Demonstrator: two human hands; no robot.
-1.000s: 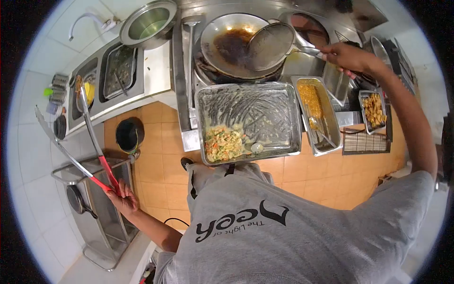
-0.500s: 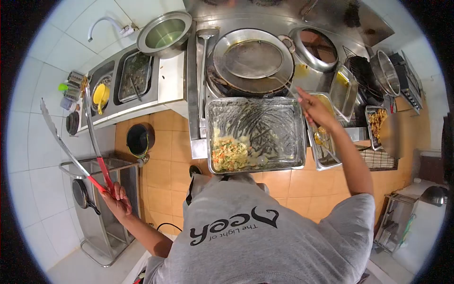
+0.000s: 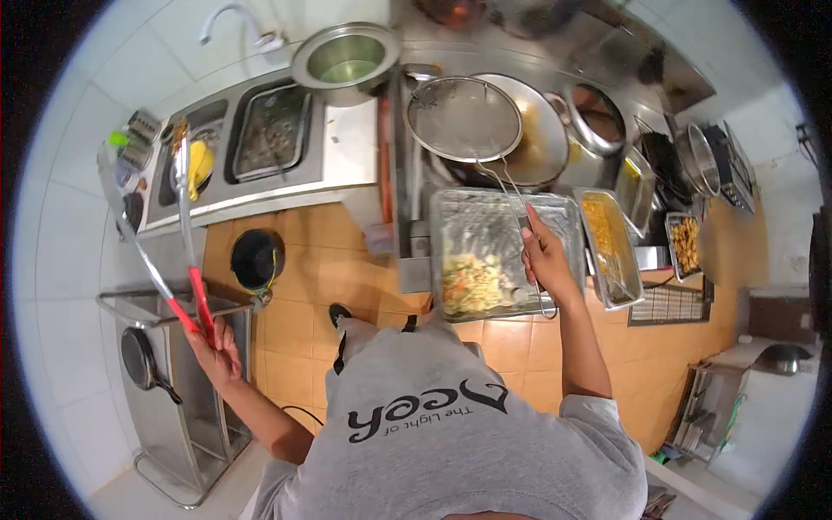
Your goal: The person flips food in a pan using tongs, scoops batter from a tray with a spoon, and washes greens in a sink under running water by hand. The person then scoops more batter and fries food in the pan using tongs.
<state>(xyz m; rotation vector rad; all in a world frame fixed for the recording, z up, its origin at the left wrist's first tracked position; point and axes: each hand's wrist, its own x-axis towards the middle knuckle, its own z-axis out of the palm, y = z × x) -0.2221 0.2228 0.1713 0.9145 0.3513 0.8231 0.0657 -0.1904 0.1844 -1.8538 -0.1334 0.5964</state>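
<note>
My left hand (image 3: 217, 348) is closed on the red handles of long metal tongs (image 3: 184, 217), whose jaws are spread apart and hold nothing. The handle of a round mesh strainer (image 3: 465, 120) is in my right hand (image 3: 546, 254). The strainer's mesh lies over the left part of the wok (image 3: 548, 130); whether it touches the wok I cannot tell. Below the wok stands a large metal tray (image 3: 511, 204), with chopped vegetable mix (image 3: 475, 284) in its lower left part. My right hand is above the right side of this tray.
A pan of yellow-orange food (image 3: 600, 217) stands right of the tray, and a smaller pan of browned pieces (image 3: 685, 243) farther right. At the left are a pot (image 3: 347, 65), a sink (image 3: 208, 117) and a black bucket (image 3: 257, 260). A trolley (image 3: 186, 381) stands at lower left.
The strainer has moved left from over the wok's middle, and my right hand has come down and left with it. The tongs remain in my left hand. The view has shifted.
</note>
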